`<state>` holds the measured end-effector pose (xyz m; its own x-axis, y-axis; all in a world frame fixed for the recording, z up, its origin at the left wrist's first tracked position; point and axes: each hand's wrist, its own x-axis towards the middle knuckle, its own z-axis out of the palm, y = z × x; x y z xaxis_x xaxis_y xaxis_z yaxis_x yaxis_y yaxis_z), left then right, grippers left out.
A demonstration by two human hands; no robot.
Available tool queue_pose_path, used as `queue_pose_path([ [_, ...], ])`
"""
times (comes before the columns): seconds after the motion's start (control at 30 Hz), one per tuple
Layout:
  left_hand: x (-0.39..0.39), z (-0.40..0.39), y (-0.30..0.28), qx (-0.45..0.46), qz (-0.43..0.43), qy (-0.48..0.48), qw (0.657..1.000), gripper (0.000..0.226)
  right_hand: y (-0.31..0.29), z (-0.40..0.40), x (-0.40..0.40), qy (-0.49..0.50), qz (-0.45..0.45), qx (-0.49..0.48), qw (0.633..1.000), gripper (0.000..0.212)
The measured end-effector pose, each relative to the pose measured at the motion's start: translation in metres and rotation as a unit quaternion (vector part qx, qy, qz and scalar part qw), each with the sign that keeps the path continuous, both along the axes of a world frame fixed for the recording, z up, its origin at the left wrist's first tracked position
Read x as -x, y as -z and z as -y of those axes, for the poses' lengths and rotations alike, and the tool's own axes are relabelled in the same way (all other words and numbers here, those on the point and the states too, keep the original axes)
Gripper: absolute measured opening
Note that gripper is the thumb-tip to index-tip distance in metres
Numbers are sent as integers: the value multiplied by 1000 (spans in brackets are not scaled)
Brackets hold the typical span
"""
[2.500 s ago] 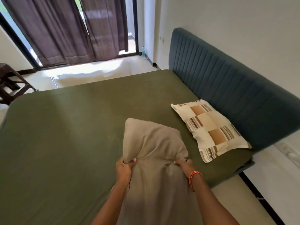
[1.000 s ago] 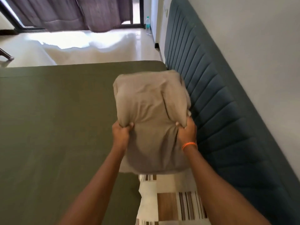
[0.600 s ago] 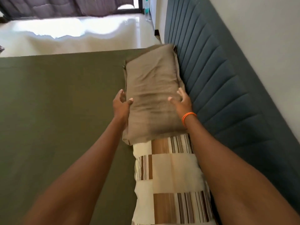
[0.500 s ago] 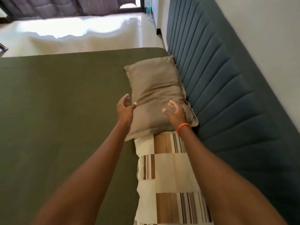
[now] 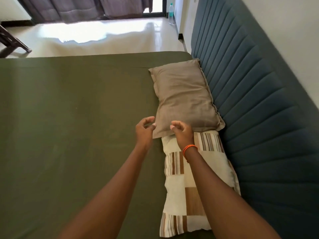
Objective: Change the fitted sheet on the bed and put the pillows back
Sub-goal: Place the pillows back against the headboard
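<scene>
Head view: looking down along the head end of a bed, both forearms reaching forward.
Fitted sheet: olive green, drawn flat and smooth over the mattress; reads as already changed, no loose corner in sight.
Taupe pillow: lying flat on the sheet, long edge against the headboard, near corner overlapping the end of the patterned pillow.
Patterned pillow: cream with brown checks and stripes, flat on the sheet, also tight to the headboard, in line with the taupe one.
Why so placed: both set end to end along the headboard, probably the usual sleeping position; overlap suggests the taupe one landed slightly short of its spot.
Left hand: fingers loosely curled, holding nothing, hovering just beside the taupe pillow's near corner.
Right hand: loosely curled, empty, over the seam between the two pillows; orange wristband on the wrist.
Why so held: both poised close to the pillow edge, likely ready to nudge or straighten it.
Task stage: apparently near the end, only tidying left.
Containers: water bottle upright on the floor by the far wall; contents not readable at this size. Nothing else holding anything.
Surroundings: dark curtains at the window, part of a dark chair at the left edge.
</scene>
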<state>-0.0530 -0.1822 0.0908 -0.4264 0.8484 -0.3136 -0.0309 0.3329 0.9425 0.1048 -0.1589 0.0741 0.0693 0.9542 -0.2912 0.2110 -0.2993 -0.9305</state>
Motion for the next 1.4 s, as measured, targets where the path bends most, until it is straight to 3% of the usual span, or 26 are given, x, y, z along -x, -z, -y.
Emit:
queue_pose_path([
  [0.2, 65, 82, -15, 5, 21, 4, 1000, 25, -35, 86, 78, -9, 16, -10, 1000, 15],
  [0.5, 183, 224, -49, 8, 32, 38, 999, 28, -94, 231, 209, 4, -29, -11, 1000, 18],
  [0.73, 224, 265, -72, -8, 62, 26, 998, 25, -111, 280, 246, 23, -26, 13, 999, 16],
  [1.1, 198, 252, -52, -4, 77, 16, 997, 23, -88, 276, 213, 12, 7, 37, 999, 16],
  [1.4, 73, 176, -2, 53, 56, 48, 996, 24, -25, 196, 93, 13, 10, 82, 997, 16],
])
